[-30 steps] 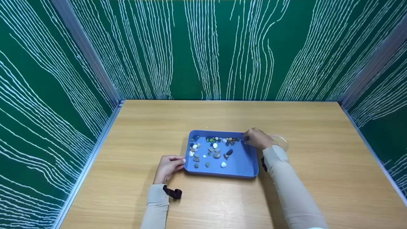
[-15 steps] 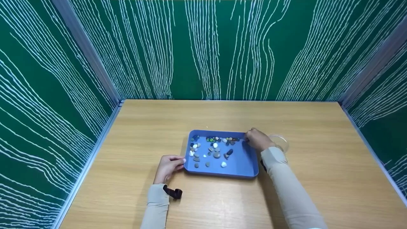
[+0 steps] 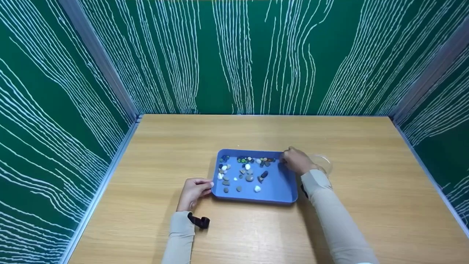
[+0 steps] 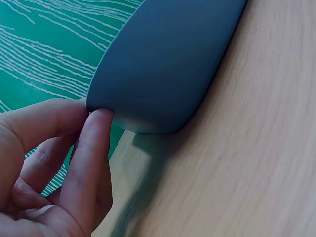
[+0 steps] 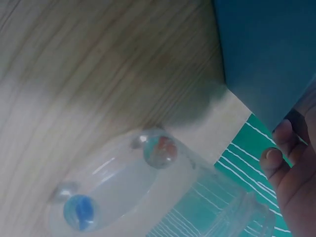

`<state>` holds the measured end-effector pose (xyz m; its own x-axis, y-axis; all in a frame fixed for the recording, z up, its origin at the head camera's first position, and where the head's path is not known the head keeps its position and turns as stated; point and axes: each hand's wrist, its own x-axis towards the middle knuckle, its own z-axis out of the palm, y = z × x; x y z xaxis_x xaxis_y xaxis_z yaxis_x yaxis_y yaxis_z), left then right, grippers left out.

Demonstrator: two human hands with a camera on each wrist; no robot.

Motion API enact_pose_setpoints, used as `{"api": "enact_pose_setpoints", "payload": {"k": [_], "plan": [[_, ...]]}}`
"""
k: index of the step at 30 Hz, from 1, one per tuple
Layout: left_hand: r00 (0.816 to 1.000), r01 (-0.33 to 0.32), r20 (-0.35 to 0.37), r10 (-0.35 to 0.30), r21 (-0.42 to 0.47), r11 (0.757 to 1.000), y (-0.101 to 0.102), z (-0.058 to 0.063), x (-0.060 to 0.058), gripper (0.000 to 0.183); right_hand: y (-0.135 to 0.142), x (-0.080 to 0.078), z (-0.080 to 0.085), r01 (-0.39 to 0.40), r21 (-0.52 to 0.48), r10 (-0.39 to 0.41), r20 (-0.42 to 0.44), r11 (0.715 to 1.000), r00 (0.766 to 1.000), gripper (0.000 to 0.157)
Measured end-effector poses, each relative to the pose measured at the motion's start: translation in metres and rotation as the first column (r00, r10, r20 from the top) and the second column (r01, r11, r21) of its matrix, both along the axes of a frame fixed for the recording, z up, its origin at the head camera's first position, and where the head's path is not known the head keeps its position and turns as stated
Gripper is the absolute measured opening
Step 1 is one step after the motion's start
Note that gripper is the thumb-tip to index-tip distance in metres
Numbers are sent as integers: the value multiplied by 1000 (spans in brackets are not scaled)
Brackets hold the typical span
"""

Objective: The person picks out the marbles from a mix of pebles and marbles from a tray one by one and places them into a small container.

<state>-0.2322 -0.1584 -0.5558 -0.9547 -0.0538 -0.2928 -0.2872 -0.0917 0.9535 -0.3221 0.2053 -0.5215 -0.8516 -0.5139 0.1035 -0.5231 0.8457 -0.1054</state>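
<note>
Many pebbles [image 3: 249,178] and marbles [image 3: 243,160] lie in a blue tray [image 3: 279,187]; the left hand [image 3: 192,192] pinches its rim, the right hand [image 3: 298,161] covers its far right corner, grip unclear.

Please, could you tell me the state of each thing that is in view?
Blue rectangular plastic tray: resting on brown wooden table, loaded.
Grey and white stones: loose, spread inside.
Small coloured glassy marbles: mostly grouped along the tray's far side.
Clear round container: on the table, two marbles in it.
Left hand: pinching the tray's edge.
Right hand: fingers curled at the tray's far right corner; its hold is hidden.
</note>
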Motion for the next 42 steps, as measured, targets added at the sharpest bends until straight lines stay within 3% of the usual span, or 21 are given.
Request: {"api": "enact_pose_setpoints", "payload": {"k": [13, 18, 30, 42], "plan": [[1000, -11, 2, 11, 3, 1000, 1, -3, -1, 23, -2, 4, 13, 66, -69, -57, 128, 995, 990, 18], [1000, -17, 9, 17, 3, 1000, 1, -3, -2, 24, 1, 7, 18, 60, -152, -43, 117, 986, 992, 17], [1000, 7, -9, -7, 19, 1000, 1, -2, -1, 29, 10, 13, 25, 53, -379, -14, 106, 924, 994, 17], [1000, 2, -8, -2, 14, 1000, 0, -3, -1, 27, 17, 17, 29, 159, -440, -71, 209, 884, 975, 16]]}}
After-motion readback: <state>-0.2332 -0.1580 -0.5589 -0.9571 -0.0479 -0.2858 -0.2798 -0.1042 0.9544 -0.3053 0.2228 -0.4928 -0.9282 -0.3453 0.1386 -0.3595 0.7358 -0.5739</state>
